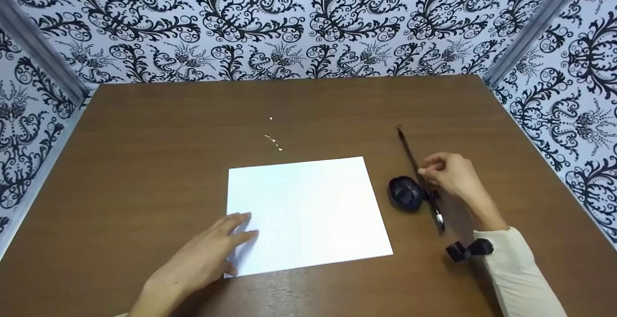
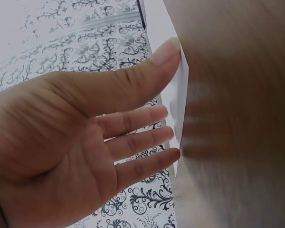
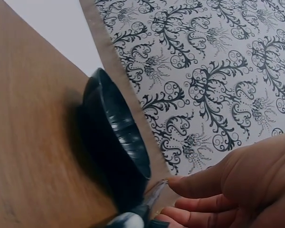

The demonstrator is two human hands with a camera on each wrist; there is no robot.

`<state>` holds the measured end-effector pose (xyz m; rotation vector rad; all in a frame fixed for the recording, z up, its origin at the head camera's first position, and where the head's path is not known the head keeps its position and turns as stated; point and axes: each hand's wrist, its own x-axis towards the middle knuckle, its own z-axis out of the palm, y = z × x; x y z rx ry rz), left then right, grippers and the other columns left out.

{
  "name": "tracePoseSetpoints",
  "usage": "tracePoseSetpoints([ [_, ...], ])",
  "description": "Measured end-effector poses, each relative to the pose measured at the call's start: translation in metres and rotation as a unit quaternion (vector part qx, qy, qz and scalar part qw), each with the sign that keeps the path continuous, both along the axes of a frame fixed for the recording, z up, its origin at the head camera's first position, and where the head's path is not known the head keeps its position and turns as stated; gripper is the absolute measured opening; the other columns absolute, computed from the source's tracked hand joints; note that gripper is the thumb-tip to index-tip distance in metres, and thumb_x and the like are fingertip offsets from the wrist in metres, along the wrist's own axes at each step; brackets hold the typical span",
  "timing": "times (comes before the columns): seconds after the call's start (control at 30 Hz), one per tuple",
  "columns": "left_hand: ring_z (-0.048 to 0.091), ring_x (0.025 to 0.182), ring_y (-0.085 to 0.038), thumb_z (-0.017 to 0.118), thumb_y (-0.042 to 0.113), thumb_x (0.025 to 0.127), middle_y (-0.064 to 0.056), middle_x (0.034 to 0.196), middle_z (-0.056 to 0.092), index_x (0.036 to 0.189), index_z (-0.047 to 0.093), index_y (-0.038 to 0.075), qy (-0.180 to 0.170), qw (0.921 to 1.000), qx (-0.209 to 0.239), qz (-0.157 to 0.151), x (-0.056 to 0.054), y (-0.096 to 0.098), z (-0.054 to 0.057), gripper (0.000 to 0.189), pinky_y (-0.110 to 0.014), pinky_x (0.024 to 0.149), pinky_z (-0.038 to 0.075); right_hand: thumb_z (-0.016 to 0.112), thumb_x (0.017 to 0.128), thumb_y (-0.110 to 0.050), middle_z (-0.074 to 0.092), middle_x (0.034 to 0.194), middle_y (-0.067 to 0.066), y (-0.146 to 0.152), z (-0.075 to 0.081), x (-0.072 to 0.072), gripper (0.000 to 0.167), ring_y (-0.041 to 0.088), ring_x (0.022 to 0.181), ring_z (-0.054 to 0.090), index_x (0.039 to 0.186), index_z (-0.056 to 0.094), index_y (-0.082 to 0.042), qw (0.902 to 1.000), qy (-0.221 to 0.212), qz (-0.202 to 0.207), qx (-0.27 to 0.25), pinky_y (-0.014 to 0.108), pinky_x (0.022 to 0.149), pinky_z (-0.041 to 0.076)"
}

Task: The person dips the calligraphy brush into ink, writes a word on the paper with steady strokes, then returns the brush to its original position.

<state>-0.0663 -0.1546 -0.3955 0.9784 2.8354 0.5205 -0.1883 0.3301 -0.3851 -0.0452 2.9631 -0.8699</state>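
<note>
A white sheet of paper (image 1: 313,211) lies on the table, my left hand (image 1: 202,254) resting at its lower left corner. The fingers of that hand are spread and fairly straight, with the tips on the sheet in the left wrist view. On the right, my right hand (image 1: 450,175) pinches the dark handle of a long brush (image 1: 409,152) between thumb and fingers. The brush has a loop at its far end and a silver ferrule near me. Just left of the brush stands a dark, scalloped ink dish (image 1: 406,193), its hollow showing in the right wrist view.
The brown wooden table (image 1: 159,138) meets patterned wallpaper (image 1: 255,18) at the back and both sides. Small pale specks (image 1: 274,140) mark the tabletop beyond the paper. A small dark object (image 1: 432,194) sits under the brush. A black camera mount (image 1: 467,249) is on the right sleeve.
</note>
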Motion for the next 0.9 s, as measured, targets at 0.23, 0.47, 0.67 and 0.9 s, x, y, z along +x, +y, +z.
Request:
tracePoseSetpoints([
  [0.23,0.041,0.128,-0.043,0.084,0.013,0.063,-0.02,0.141,0.045,0.128,0.061,0.006,0.0,1.0,0.001,0.007,-0.002,0.005,-0.002,0.069,-0.057,0.093,0.043,0.068,0.09,-0.022,0.069,0.091,0.013,-0.002,-0.004,0.0,0.038,0.021,0.072,0.066,0.116,0.061,0.004,0.9997,-0.019,-0.013,-0.013,0.03,0.061,0.051],
  [0.47,0.04,0.13,-0.041,0.083,0.016,0.063,-0.018,0.144,0.043,0.132,0.058,0.007,-0.017,0.9997,-0.006,0.019,-0.002,0.006,-0.004,0.074,-0.057,0.09,0.045,0.07,0.088,-0.021,0.07,0.09,0.012,-0.003,-0.007,0.002,0.037,0.017,0.068,0.065,0.115,0.062,0.004,0.9993,-0.02,-0.026,-0.018,0.027,0.058,0.049],
  [0.67,0.04,0.131,-0.04,0.08,0.021,0.064,-0.017,0.145,0.042,0.134,0.056,0.008,-0.01,0.9998,0.006,0.013,-0.001,0.004,-0.007,0.075,-0.057,0.088,0.047,0.069,0.089,-0.021,0.071,0.092,0.013,0.0,0.003,0.007,0.038,0.024,0.077,0.066,0.118,0.062,0.004,0.9994,-0.001,-0.03,-0.016,0.032,0.065,0.05],
  [0.9,0.041,0.131,-0.038,0.081,0.023,0.066,-0.014,0.146,0.042,0.135,0.056,0.012,0.007,0.9997,0.008,0.021,0.003,-0.001,-0.01,0.074,-0.064,0.084,0.045,0.066,0.091,-0.018,0.067,0.1,0.018,0.001,0.036,0.02,0.044,0.034,0.092,0.065,0.128,0.055,0.004,0.9964,0.067,-0.027,-0.044,0.033,0.076,0.051],
])
